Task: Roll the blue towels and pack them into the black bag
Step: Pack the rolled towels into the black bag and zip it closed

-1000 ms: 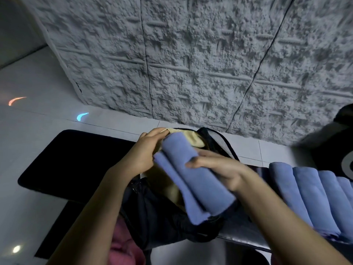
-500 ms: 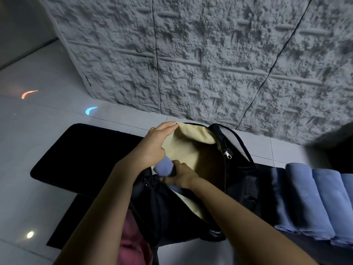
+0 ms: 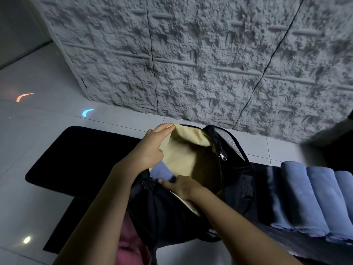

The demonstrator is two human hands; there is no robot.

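The black bag (image 3: 236,180) stands open in the middle, its pale yellow lining showing. My left hand (image 3: 152,146) grips the lining's upper left edge and holds the mouth wide. A rolled blue towel (image 3: 162,173) sits inside the opening, mostly hidden, only its upper end showing. My right hand (image 3: 183,185) is in the bag's mouth with its fingers on the towel's lower part; how they curl is hidden. Several rolled blue towels (image 3: 313,197) lie side by side to the right of the bag.
A black mat (image 3: 80,159) lies on the white tiled floor (image 3: 38,131) to the left, under the bag. A rough grey textured wall (image 3: 191,54) rises just behind. Pink cloth (image 3: 129,247) shows at the bottom edge.
The rolled towel was held up over the bag by my right hand; it has gone down into the opening. My left hand kept hold of the lining.
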